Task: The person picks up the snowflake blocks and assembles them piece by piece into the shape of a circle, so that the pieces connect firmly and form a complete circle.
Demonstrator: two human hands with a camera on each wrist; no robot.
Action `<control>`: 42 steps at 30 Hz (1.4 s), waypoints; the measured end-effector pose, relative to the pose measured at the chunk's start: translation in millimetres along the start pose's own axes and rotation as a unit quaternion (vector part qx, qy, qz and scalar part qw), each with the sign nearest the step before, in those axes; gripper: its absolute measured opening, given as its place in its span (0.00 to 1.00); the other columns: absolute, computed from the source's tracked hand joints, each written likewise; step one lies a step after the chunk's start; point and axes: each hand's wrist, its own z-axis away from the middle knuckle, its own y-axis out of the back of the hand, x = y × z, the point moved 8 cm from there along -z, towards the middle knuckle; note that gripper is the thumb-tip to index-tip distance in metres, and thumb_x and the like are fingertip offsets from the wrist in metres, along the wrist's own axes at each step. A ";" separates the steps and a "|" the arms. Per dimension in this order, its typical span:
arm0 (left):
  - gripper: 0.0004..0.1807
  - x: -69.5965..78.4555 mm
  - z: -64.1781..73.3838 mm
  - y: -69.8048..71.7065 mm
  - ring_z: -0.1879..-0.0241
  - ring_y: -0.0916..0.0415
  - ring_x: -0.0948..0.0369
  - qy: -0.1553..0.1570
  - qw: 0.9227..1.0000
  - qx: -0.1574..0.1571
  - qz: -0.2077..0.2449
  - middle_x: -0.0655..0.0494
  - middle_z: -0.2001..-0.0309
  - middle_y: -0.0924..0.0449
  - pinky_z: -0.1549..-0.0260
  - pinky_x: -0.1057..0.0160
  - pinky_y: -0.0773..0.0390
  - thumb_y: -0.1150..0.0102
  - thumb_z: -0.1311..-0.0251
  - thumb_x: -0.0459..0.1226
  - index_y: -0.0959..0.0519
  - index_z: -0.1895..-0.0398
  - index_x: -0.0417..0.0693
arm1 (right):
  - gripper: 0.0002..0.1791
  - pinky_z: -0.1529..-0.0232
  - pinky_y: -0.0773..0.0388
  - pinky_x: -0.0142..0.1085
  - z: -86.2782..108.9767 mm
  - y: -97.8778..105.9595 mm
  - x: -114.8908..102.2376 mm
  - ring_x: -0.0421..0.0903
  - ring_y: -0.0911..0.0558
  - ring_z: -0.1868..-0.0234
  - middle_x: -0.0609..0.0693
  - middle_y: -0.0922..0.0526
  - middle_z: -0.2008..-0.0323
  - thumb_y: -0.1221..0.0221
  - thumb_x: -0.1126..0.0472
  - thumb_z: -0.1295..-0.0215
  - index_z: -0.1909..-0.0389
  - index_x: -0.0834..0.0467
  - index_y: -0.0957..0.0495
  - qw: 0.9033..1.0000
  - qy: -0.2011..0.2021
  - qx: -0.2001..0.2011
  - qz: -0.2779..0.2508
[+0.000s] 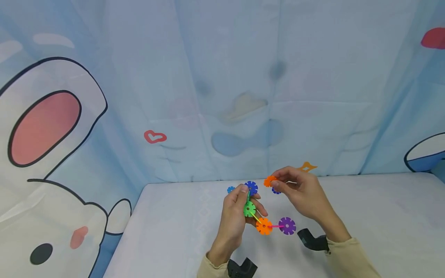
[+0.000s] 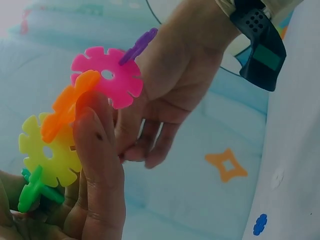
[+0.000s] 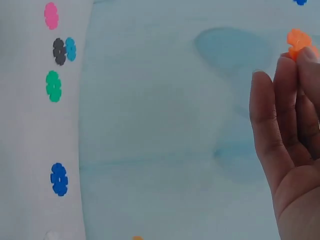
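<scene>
My left hand point(image 1: 233, 218) holds a chain of interlocking plastic snowflake discs, thumb near its upper end. At that end is a blue disc point(image 1: 252, 188), with a green disc point(image 1: 249, 209) lower down. Past a yellow disc point(image 2: 37, 145) come an orange disc point(image 1: 264, 226), a pink disc point(image 2: 117, 80) and a purple disc point(image 1: 287, 226) hanging out to the right. Up and to the right of the chain, my right hand point(image 1: 304, 193) pinches a separate orange snowflake disc point(image 1: 269, 181) between thumb and fingers. That disc is apart from the blue one.
Loose discs lie along the white table's point(image 1: 180, 224) far edge: pink point(image 3: 51, 16), dark grey point(image 3: 59, 51), light blue point(image 3: 71, 49), green point(image 3: 53, 86) and blue point(image 3: 59, 179). A printed blue curtain point(image 1: 222, 77) hangs behind. Black devices point(image 1: 313, 240) are worn at both wrists.
</scene>
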 end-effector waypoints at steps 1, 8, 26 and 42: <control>0.25 0.1 0.2 -0.7 0.80 0.19 0.65 0.000 1.000 -0.002 0.001 0.56 0.76 0.16 0.80 0.68 0.17 0.62 0.14 0.50 0.24 0.56 0.39 | 0.06 0.52 0.15 0.23 0.0 -0.2 -5.1 0.40 0.10 0.62 0.49 0.10 0.61 0.33 0.67 0.30 0.55 0.57 0.15 1.000 0.013 0.002 -0.006; 0.25 -0.3 0.9 -5.4 0.80 0.19 0.66 0.001 1.000 -0.016 0.006 0.57 0.76 0.16 0.80 0.69 0.17 0.61 0.14 0.50 0.24 0.56 0.38 | 0.08 0.54 0.14 0.24 0.0 -3.7 -21.3 0.35 0.11 0.62 0.50 0.11 0.63 0.33 0.72 0.31 0.57 0.56 0.14 0.998 0.064 0.011 -0.018; 0.22 0.6 2.8 -6.7 0.77 0.19 0.65 0.011 0.999 -0.038 0.034 0.60 0.76 0.18 0.79 0.68 0.17 0.64 0.13 0.48 0.25 0.58 0.42 | 0.12 0.57 0.15 0.22 1.2 -1.4 -35.0 0.34 0.13 0.66 0.47 0.11 0.65 0.31 0.78 0.39 0.63 0.57 0.16 0.994 0.096 0.046 0.029; 0.26 4.5 4.4 -6.9 0.81 0.20 0.66 -0.013 0.999 -0.038 -0.032 0.43 0.78 0.17 0.83 0.68 0.18 0.62 0.14 0.48 0.25 0.61 0.33 | 0.22 0.66 0.20 0.22 11.5 -0.6 -73.5 0.42 0.14 0.70 0.44 0.15 0.70 0.25 0.84 0.56 0.68 0.57 0.17 0.954 0.254 0.094 0.126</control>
